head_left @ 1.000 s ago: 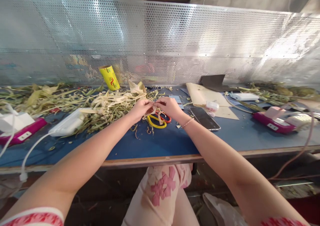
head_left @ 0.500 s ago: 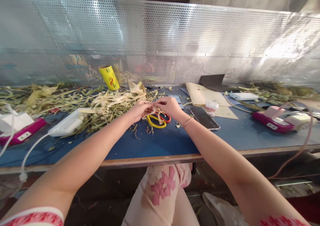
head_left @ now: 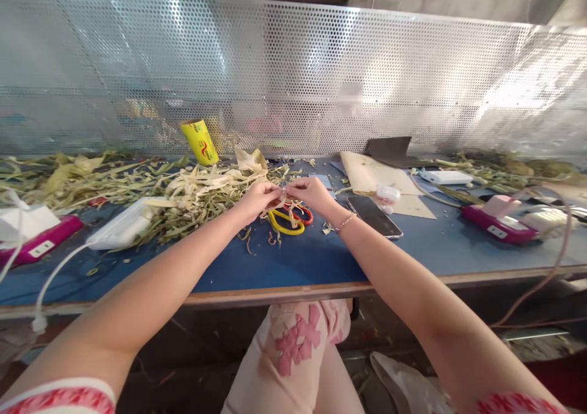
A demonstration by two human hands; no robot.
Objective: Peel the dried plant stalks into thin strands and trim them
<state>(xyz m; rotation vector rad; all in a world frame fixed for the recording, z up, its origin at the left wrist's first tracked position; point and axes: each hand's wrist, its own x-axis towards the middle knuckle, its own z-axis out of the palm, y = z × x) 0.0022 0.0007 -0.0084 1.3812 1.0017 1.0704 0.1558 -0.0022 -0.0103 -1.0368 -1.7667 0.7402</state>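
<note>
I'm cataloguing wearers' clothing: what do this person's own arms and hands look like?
The left hand and right hand are gloveless. A thin, pinkish bracelet circles the right wrist. The left short sleeve is white with a red-patterned band; the right sleeve shows red patterning.

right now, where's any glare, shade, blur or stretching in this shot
Head view: bright patches wash out parts of the perforated silver metal panel, strongest toward the right; head view: deep shade under the blue tabletop; head view: detail between the fingers looks soft; head view: bare forearms seem stretched toward the lower corners.
</note>
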